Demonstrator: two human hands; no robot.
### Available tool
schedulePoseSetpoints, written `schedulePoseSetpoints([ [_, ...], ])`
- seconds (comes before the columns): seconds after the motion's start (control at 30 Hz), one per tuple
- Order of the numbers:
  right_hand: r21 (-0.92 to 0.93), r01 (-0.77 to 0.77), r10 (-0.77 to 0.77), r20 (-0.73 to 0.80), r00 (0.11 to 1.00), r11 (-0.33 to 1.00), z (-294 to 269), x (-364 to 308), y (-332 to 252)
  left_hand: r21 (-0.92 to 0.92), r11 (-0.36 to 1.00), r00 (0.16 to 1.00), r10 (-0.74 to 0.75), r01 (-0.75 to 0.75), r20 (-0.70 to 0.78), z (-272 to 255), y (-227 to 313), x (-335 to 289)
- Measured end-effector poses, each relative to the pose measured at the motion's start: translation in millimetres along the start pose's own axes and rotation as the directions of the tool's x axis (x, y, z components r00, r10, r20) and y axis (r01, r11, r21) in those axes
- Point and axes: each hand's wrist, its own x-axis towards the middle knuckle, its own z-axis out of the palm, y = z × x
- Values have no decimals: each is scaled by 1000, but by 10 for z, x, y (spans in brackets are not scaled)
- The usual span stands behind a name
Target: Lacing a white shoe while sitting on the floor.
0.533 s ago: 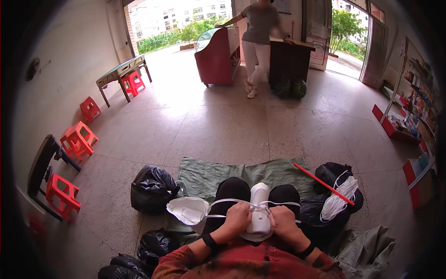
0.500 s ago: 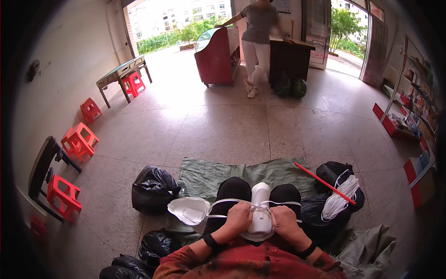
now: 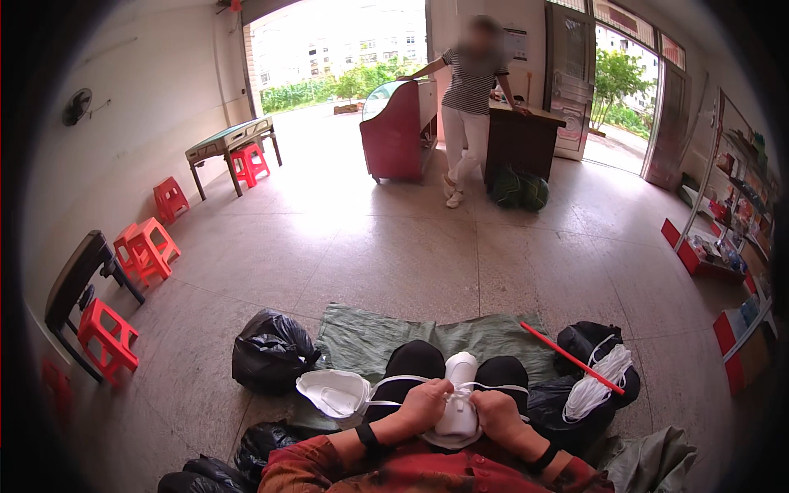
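Observation:
A white shoe [image 3: 460, 421] is held between my knees, in front of my red patterned top. My left hand [image 3: 422, 406] is closed on a white shoelace [image 3: 383, 388] at the shoe's left side. From the right, my right hand [image 3: 498, 412] pinches the lace too, its fingertips close to the left ones over the shoe. The lace crosses between the hands, and loose loops of it lie over both dark-trousered knees. Just left of my knee a second white shoe [image 3: 335, 394] rests with its opening up, and lace runs toward it.
Black plastic bags [image 3: 274, 349] sit on both sides of me. A hank of white laces [image 3: 600, 382] and a red stick [image 3: 571, 358] lie on the right-hand bags. Green sheeting [image 3: 427, 320] spreads ahead. A person [image 3: 468, 99] stands by a counter; red stools [image 3: 107, 337] line the left.
My two hands have come slightly closer together over the shoe, bringing the lace strands together between the fingertips. The view has tilted up, so everything sits lower. The person's head now shows.

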Motion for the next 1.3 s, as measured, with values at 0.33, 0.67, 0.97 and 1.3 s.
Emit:
schedulePoseSetpoints([
  [0.33,-137,385,-358,184,915,913,-159,370,-53,353,820,882,347,-450,317,-120,-53,280],
  [0.67,570,246,-40,-348,937,784,-741,2,-566,-260,888,926,362,-379,-113,-353,672,392],
  [0.97,784,215,-75,-212,974,582,29,26,-290,-327,864,832,476,-382,285,709,1589,476],
  [1.3,807,-37,326,-196,925,589,-309,-224,-234,-290,908,863,390,-303,321,384,1495,365],
])
